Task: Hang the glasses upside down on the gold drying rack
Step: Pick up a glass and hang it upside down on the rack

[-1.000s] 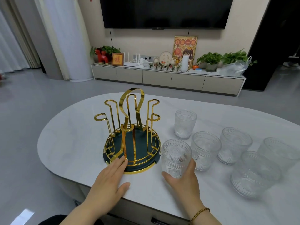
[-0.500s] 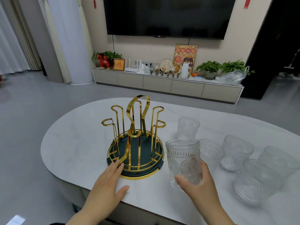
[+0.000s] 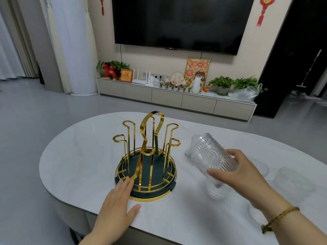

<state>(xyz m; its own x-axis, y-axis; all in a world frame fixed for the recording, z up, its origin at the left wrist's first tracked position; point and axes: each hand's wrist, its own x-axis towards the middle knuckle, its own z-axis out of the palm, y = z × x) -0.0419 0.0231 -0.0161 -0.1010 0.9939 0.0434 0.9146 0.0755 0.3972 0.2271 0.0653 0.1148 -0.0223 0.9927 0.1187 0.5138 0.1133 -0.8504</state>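
Note:
The gold drying rack (image 3: 146, 154) stands on its dark green round base in the middle of the white table, all its hooks bare. My left hand (image 3: 116, 207) lies flat with its fingertips against the base's front-left rim. My right hand (image 3: 235, 172) grips a clear ribbed glass (image 3: 208, 154) lifted off the table, tilted with its mouth toward the rack's right side. Other clear glasses stand upright to the right: one (image 3: 215, 191) below the lifted glass, another (image 3: 293, 177) farther right, a third (image 3: 256, 214) partly hidden by my right wrist.
The oval white table (image 3: 79, 156) has its rounded end at the left and its front edge near me. Grey floor lies beyond. A low TV cabinet (image 3: 168, 98) with plants and ornaments stands at the far wall.
My right hand has raised the glass higher and tipped it from upright to slanted, mouth toward the rack. My left hand stays at the rack's base. The camera has tilted up.

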